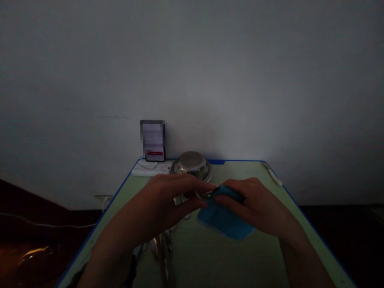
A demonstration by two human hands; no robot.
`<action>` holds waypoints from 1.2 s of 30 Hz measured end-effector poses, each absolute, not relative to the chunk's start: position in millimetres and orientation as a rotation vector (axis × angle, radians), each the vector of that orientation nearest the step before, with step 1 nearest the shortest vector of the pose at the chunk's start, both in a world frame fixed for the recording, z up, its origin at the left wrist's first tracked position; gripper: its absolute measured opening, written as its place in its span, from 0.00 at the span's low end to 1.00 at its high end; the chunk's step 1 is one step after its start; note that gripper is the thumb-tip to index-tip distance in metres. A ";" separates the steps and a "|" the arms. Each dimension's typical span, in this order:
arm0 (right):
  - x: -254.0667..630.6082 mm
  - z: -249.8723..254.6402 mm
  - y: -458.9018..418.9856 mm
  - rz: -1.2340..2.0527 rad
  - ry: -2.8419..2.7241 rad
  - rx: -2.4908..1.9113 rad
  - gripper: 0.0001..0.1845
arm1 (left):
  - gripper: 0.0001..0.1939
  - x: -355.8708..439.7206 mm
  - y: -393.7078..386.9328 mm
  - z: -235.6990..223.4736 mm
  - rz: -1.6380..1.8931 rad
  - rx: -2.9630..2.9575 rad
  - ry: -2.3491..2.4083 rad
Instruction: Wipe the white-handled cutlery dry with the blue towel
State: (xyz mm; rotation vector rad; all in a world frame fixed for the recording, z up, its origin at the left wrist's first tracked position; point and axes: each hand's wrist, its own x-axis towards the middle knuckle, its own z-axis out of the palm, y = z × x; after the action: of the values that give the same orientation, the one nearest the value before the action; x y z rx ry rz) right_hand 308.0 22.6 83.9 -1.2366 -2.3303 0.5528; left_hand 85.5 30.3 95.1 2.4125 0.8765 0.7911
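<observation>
In the head view, my right hand (255,204) is closed round a blue cloth (232,222), which hangs down below the fingers. A dark, slim object is folded inside the cloth, and its kind is hidden. My left hand (177,198) meets it from the left, thumb and fingers pinched at the small end that sticks out of the cloth. Both hands are raised above the green table. Behind them an upturned metal bowl (193,164) sits near the wall.
A phone (154,140) stands upright against the wall, behind a white power strip (148,169). A white-handled utensil (274,176) lies along the table's right edge. Several utensils, including wooden-looking sticks (165,260), lie by my left forearm. The table (234,264) has a blue rim.
</observation>
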 end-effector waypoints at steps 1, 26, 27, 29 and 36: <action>307.9 83.9 22.6 0.555 -2.329 -1.236 0.14 | 0.14 85.7 30.4 95.3 0.783 2.405 0.892; 308.8 85.0 23.5 0.543 -2.373 -1.227 0.11 | 0.13 85.2 33.3 94.4 0.709 2.402 0.927; 308.7 85.2 23.5 0.545 -2.376 -1.229 0.11 | 0.13 85.1 33.0 94.6 0.703 2.398 0.928; 308.6 85.7 23.4 0.544 -2.379 -1.231 0.11 | 0.12 85.1 32.4 95.2 0.688 2.397 0.930; 309.3 86.5 23.0 0.552 -2.382 -1.241 0.12 | 0.11 86.2 29.8 95.0 0.715 2.418 0.935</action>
State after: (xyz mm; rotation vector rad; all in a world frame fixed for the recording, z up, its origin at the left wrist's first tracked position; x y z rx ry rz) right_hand 309.3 23.0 86.5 -1.2408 -2.3825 0.5524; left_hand 86.2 29.8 95.0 2.4183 0.9350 0.7154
